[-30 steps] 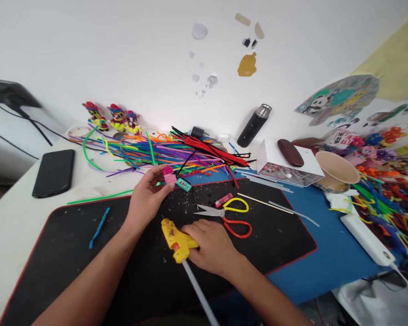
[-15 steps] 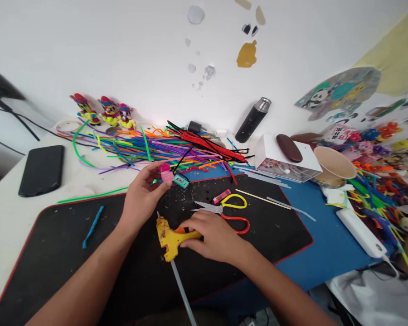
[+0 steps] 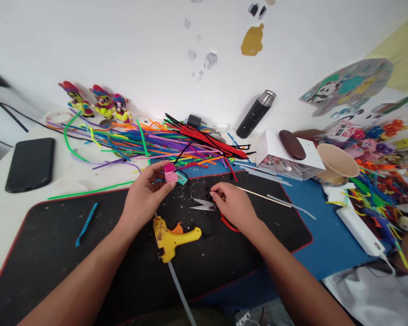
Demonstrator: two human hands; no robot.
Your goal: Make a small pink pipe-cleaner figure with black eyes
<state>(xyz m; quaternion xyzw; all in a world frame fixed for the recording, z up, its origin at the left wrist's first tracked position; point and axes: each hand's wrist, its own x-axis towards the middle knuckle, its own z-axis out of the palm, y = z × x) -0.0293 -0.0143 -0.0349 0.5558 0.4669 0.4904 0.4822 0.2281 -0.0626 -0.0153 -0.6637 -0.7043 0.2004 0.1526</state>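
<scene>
My left hand (image 3: 144,197) pinches a small pink fuzzy piece (image 3: 170,173) above the far edge of the black mat (image 3: 54,253). A small teal object (image 3: 182,179) lies just beside it. My right hand (image 3: 234,206) rests over the handles of the scissors (image 3: 204,206), fingers curled and pressed together at the tips; what they hold, if anything, is hidden. The scissor blades point left. The yellow glue gun (image 3: 173,235) lies loose on the mat between my forearms, a clear glue stick (image 3: 178,290) trailing from its back.
A heap of coloured pipe cleaners (image 3: 163,145) lies behind the mat. A black phone (image 3: 30,164) is far left and a black flask (image 3: 255,115) leans on the wall. A white box (image 3: 289,158), paper cup (image 3: 338,165) and more craft pieces crowd the right.
My right hand let go of the glue gun and moved up and right onto the scissors. The glue gun now lies on the mat. My left hand kept the pink piece.
</scene>
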